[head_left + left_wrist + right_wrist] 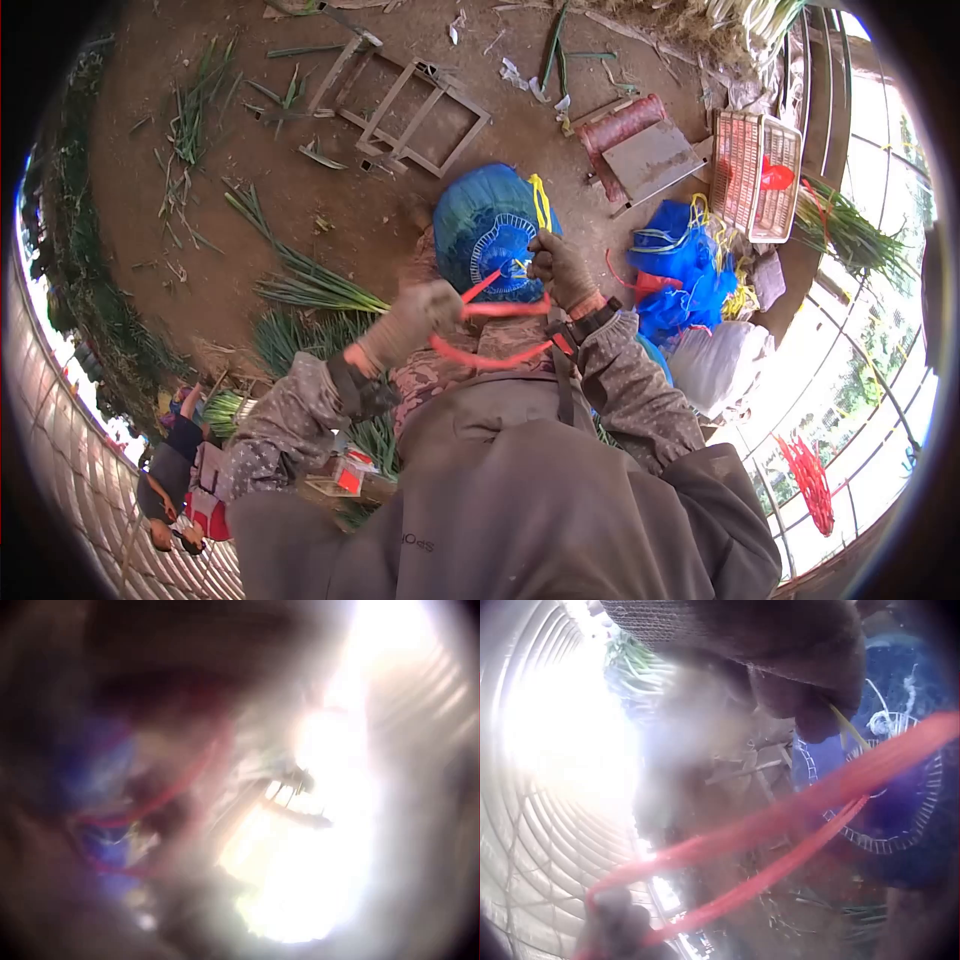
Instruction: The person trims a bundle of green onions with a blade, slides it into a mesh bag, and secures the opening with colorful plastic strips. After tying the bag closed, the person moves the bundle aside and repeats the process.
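A stuffed blue mesh bag (470, 215) sits between the person's knees, its gathered, white-stitched end facing up. The gloved left hand (430, 315), blurred, grips a red plastic string (490, 358) to the left of the bag. One stretch of that string reaches the bag's gathered middle; other stretches span across toward the right wrist. At the bag's right edge the gloved right hand (565, 270) is curled, and a thin yellow cord (849, 727) runs from its fingertips to the bag in the right wrist view. The left wrist view is mostly blurred and overexposed.
Spring onions (320, 285) lie on the dirt floor to the left. Ahead is a metal frame (415, 115); a low stool (650, 160) and a plastic crate (755, 175) stand at the right. Blue mesh bags (680, 270) are heaped nearby. Two people (180, 470) are at far left.
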Demonstrator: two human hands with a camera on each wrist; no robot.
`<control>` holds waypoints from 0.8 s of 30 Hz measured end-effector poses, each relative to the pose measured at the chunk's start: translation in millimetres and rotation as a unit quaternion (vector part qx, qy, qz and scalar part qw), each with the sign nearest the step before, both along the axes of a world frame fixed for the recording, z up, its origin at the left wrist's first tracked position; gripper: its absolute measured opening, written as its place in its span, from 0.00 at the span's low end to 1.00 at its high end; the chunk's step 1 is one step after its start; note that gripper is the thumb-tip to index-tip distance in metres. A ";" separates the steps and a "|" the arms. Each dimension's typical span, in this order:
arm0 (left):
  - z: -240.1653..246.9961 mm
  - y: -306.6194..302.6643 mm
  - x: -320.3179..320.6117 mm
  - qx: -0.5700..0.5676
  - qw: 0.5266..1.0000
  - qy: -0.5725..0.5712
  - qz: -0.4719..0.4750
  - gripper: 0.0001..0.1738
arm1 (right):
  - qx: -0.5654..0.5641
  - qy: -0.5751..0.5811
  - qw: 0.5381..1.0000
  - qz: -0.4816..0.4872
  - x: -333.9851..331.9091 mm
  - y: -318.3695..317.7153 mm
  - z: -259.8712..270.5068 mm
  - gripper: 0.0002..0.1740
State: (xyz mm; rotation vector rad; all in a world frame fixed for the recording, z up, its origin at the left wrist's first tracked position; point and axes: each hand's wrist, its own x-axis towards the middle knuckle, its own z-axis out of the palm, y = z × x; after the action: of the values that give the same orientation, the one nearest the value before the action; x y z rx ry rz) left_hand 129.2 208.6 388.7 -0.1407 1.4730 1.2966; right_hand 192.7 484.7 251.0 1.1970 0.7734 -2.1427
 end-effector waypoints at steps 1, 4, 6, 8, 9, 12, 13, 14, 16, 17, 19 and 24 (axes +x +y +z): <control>2.3 -4.6 -14.2 0.014 0.996 -0.007 0.085 0.20 | 0.016 0.009 1.000 0.013 -0.1 -3.4 0.3 0.11; 9.3 -59.3 -84.6 0.008 0.920 0.166 0.354 0.15 | 0.052 0.032 0.996 0.071 -12.7 -13.9 6.8 0.11; -13.0 -124.3 -122.5 -0.043 0.824 0.234 0.514 0.14 | 0.055 0.015 0.998 0.039 -12.9 -16.1 5.3 0.11; -34.2 -180.7 -121.5 -0.217 0.750 0.283 0.557 0.19 | 0.033 -0.001 0.999 0.005 -9.2 -9.6 -10.3 0.12; -44.7 -192.5 -104.1 -0.314 0.732 0.297 0.527 0.23 | 0.033 -0.003 0.999 0.000 -10.4 -9.3 -12.7 0.13; -69.4 -151.1 -25.1 -0.487 0.761 0.320 0.285 0.37 | 0.041 0.013 0.999 0.003 -2.0 -9.4 -14.8 0.17; -82.5 -122.4 5.9 -0.493 0.778 0.358 0.151 0.35 | 0.045 0.011 0.999 0.011 0.4 -10.3 -16.0 0.17; -77.1 -78.7 22.3 -0.395 0.852 0.334 0.081 0.31 | 0.049 0.014 0.999 0.019 -0.4 -10.5 -18.9 0.17; -106.7 -8.7 61.1 -0.248 0.961 0.114 0.040 0.20 | 0.057 0.013 0.998 0.027 1.3 -12.8 -18.8 0.17; -77.8 39.9 45.6 -0.276 0.956 -0.027 0.096 0.25 | 0.062 0.011 0.998 0.026 1.1 -14.4 -18.5 0.17; -119.7 79.6 60.8 -0.294 0.947 0.131 -0.001 0.30 | 0.077 0.006 0.997 0.017 2.2 -13.7 -15.3 0.18; -167.3 106.5 66.4 -0.375 0.903 0.209 -0.027 0.31 | 0.076 0.002 0.997 0.015 3.5 -15.4 -15.5 0.17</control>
State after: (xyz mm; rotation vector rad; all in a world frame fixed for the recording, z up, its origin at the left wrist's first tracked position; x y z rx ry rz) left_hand 195.6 315.1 221.3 -0.3348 2.2816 0.6685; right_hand 196.2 469.3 235.5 1.2493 0.9652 -2.0937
